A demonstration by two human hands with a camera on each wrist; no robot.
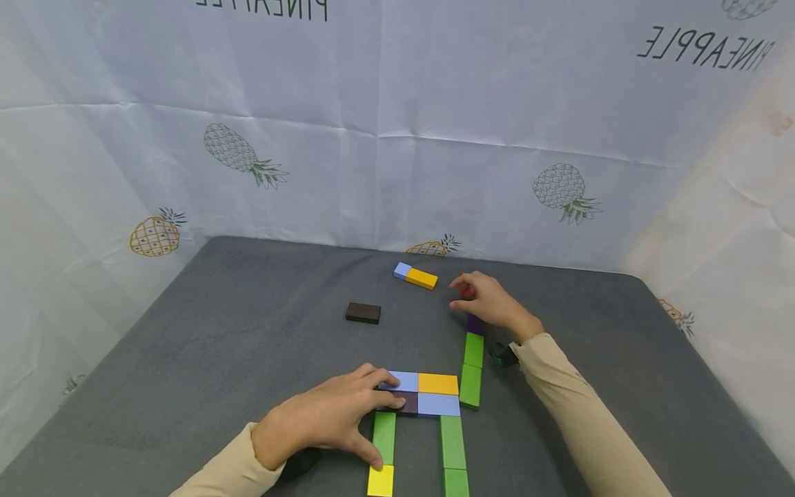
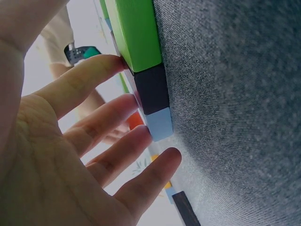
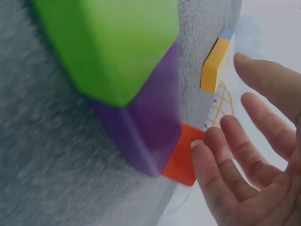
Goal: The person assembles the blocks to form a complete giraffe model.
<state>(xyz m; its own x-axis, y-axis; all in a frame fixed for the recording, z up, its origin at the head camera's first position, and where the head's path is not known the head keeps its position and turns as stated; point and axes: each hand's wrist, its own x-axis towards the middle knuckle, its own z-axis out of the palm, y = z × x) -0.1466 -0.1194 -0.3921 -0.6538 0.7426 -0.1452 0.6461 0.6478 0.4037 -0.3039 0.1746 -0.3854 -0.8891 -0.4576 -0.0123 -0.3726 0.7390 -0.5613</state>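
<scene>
Right hand (image 1: 493, 301) loose, wide beside red block (image 3: 181, 160), right of head-frame centre (contact: cannot tell); better align squarely with purple block (image 3: 157, 103). Left hand (image 1: 329, 414) spread wide over dark block (image 1: 410, 404), lower centre: light touch only.

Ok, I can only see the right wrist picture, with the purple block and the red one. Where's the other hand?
Observer: The left hand is at the nearer blocks, with a fingertip at a light blue block.
Child: Cool! Is any block lying all by itself?
Observer: Yes, a dark block lies alone, off to the left of the right hand.
Child: And is there a bright yellow one?
Observer: Yes, a yellow block lies by the left hand's thumb.
</scene>
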